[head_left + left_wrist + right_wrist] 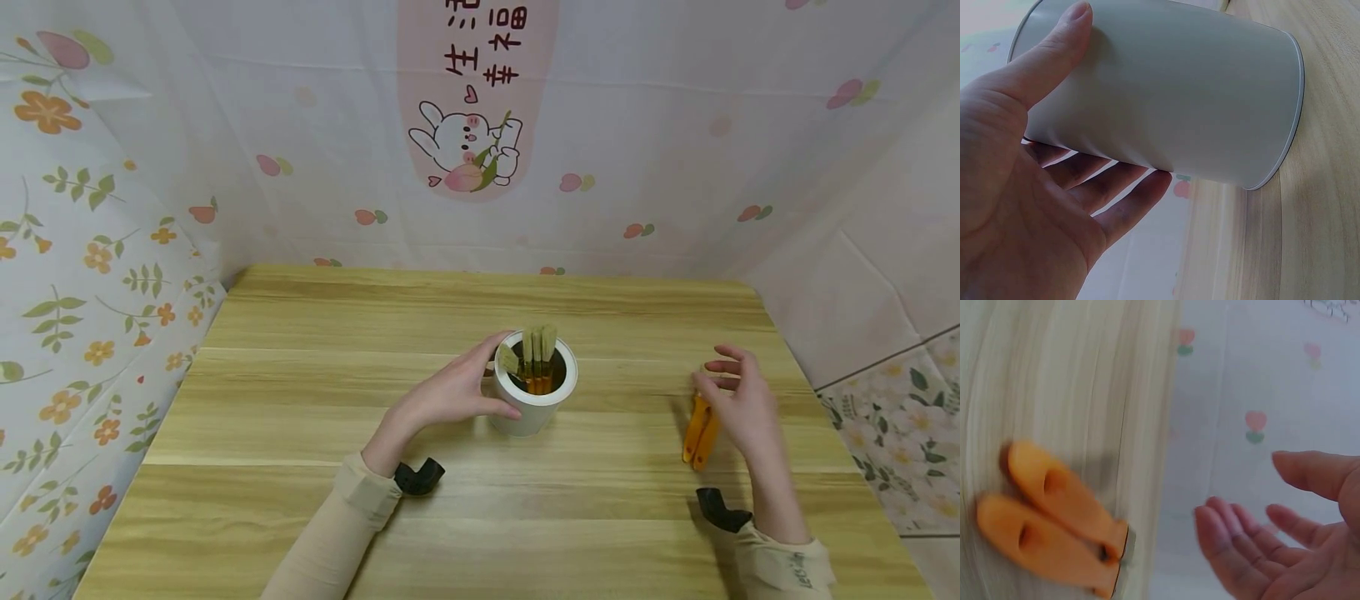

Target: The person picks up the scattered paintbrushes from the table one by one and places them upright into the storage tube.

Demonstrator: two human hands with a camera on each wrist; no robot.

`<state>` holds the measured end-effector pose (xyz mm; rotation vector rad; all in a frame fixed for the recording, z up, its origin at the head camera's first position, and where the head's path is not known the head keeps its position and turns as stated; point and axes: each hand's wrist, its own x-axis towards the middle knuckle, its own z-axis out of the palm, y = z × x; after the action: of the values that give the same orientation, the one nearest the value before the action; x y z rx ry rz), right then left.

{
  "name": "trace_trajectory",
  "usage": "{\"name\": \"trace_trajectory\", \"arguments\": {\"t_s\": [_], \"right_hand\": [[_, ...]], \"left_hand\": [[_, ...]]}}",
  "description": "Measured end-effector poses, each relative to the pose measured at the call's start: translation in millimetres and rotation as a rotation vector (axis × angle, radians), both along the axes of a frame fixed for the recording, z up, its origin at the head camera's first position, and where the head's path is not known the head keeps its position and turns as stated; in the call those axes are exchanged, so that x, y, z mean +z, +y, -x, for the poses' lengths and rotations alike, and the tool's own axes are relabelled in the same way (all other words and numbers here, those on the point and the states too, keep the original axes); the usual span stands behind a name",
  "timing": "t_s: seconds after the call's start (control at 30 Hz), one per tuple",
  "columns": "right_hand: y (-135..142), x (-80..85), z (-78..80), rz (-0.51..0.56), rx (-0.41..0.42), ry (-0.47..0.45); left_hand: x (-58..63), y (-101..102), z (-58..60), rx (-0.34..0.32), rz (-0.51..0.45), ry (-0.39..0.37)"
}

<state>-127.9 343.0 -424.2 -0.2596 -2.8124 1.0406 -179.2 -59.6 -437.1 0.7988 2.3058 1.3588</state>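
Cup (525, 419), clasped round its wall by the left hand (456, 387), is probably light, stiff and smooth, best held there; to its right, rigid-handled brushes (1054, 547) lie near the empty right hand (742, 404), fingers apart.

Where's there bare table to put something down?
Bare tabletop lies between the left hand and the orange-flowered cloth, between the white-rimmed cup and the orange brush handles, and behind the cup up to the back cloth. It's crowded where the left hand holds the cup of brushes, and around the right hand by those handles.
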Motion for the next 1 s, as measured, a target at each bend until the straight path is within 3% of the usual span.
{"name": "trace_trajectory", "arguments": {"t_s": [0.27,0.6,0.8,1.0], "right_hand": [[17,-6.9,3.7,-0.024,0.01,-0.175],[27,-11.0,7.0,0.031,0.014,-0.358],[27,-10.5,9.9,-0.1,0.04,-0.425],[26,-16.6,8.8,-0.23,0.06,-0.379]], "left_hand": [[-1.1,0,0.5,0.006,0.011,0.021],[0.1,0,0.4,0.003,0.007,0.024],[0.0,0,0.4,0.002,0.003,0.025],[-0.6,1,-0.1,0.002,0.008,0.03]]}}
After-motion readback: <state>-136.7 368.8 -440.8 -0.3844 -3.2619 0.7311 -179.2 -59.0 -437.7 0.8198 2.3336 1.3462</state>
